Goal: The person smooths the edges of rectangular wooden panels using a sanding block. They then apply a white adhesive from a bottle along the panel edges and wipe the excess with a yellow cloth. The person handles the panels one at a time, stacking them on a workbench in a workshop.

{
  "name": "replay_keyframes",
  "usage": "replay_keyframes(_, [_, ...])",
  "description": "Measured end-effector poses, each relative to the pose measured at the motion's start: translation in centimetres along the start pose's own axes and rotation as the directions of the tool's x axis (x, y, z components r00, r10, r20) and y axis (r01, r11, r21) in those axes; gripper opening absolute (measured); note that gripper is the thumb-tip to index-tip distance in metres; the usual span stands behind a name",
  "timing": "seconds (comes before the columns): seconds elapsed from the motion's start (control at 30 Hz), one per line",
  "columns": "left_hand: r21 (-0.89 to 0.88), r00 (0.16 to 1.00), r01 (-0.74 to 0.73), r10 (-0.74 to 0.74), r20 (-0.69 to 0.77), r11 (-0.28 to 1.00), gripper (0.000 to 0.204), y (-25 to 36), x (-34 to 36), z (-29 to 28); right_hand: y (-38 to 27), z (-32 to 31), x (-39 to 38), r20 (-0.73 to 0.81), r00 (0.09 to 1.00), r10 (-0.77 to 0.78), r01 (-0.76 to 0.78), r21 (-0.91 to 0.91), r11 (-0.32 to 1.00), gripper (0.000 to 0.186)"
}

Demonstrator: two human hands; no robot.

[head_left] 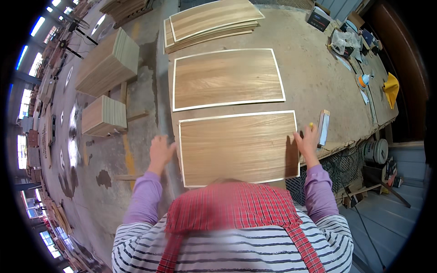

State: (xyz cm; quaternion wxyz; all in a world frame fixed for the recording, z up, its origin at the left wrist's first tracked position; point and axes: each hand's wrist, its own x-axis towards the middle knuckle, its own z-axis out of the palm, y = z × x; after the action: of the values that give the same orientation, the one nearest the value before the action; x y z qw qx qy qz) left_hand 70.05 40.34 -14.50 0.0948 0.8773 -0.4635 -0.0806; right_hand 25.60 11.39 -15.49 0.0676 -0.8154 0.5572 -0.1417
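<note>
Left hand [161,152], right hand [308,141], panel [239,148] between, printed box [318,19]

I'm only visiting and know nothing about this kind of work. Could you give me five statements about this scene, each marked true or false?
1. The right grip is by the right edge of the nearest wood-grain panel. True.
2. That panel's border is black. False: its border is pale.
3. A stack of panels lies on the far part of the worktable. True.
4. The left grip is by that stack. False: the left grip is by the left edge of the nearest panel.
5. The plaid apron is mainly red. True.
</note>
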Motion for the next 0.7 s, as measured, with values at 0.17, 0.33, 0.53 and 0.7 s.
replay_keyframes(0.17, [-0.44,0.989,0.121,-0.146,-0.025,0.89,0.043,0.1,12.4,3.9,0.5,6.0,9.1,0.136,0.979,0.149,-0.191,0.379,0.906,0.067])
replay_keyframes(0.33, [-0.212,0.885,0.454,-0.465,-0.004,0.865,0.045,3.4,14.9,5.9,-4.9,11.8,14.0,0.258,0.959,0.118,-0.236,0.494,0.836,0.047])
replay_keyframes(0.53, [-0.206,0.85,0.51,-0.526,-0.03,0.835,0.038,3.2,15.7,5.2,-3.4,10.6,13.3,0.419,0.896,0.147,-0.395,0.602,0.694,0.042])
replay_keyframes(0.7, [-0.388,0.822,0.539,-0.567,0.051,0.748,0.033,2.7,16.2,5.8,-6.7,3.4,13.6,0.5,0.862,0.08,-0.452,0.689,0.566,0.028])
